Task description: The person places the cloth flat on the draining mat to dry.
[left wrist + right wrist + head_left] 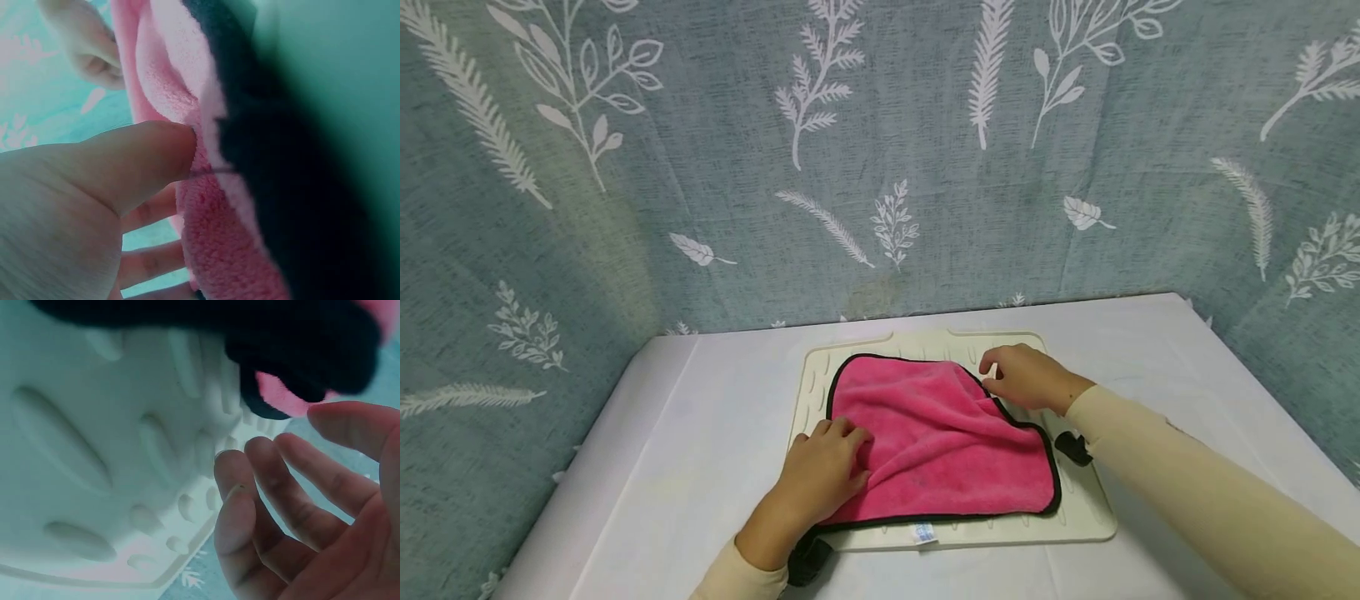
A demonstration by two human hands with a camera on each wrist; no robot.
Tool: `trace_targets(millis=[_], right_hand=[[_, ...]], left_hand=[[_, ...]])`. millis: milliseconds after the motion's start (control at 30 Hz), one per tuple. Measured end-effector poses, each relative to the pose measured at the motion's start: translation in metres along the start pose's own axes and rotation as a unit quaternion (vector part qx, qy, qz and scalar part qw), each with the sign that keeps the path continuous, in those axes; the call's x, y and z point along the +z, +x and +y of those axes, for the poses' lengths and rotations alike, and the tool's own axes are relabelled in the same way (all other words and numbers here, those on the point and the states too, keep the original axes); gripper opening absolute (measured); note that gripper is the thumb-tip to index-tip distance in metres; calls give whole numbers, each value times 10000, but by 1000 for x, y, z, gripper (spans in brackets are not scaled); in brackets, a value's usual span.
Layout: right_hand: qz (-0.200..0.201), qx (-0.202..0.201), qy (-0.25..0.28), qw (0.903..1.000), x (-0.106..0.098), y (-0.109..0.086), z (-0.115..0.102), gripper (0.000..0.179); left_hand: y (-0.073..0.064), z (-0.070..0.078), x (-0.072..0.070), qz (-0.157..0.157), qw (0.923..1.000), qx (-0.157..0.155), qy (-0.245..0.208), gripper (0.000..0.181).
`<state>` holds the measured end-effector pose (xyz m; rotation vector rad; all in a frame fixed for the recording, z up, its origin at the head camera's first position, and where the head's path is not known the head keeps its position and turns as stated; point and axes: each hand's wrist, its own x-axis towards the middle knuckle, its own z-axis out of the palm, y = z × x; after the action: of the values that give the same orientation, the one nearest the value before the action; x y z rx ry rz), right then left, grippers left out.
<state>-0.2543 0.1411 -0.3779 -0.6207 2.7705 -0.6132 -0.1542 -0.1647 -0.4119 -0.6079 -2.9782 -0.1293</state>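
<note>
A pink plush cloth [940, 479] with a black border lies rumpled on a cream ribbed board [1086, 512]. Its far right part is folded and creased. My left hand [823, 467] rests its fingertips on the cloth's left side; in the left wrist view the thumb [156, 147] and spread fingers touch the pink pile [219, 234]. Beside the upper right border is my right hand [1026, 377], fingers loosely bent. The right wrist view shows nothing held between those fingers [294, 506], with the thumb tip close to the cloth's edge; whether it touches I cannot tell.
The board sits on a white-covered table [662, 475]. A blue-green curtain [880, 208] with white leaf prints stands behind and at both sides. A small white label [924, 533] sticks out from the cloth's near edge. Each wrist carries a black strap [1072, 448].
</note>
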Motion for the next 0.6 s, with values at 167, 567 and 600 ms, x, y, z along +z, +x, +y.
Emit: trace_targets(millis=[167,567,600], right_hand=[[-231,171,142,9995,3,3,2,20],[-356,306,507,9976,12,7,5,15],[-340,259,551,9976,13,8,6,14]], left_hand=[[1,0,0,-29,10000,51,-46,38],[1,0,-2,-68,9999,28,-137,39],[1,0,-2,-63,9999,32,-144,38]])
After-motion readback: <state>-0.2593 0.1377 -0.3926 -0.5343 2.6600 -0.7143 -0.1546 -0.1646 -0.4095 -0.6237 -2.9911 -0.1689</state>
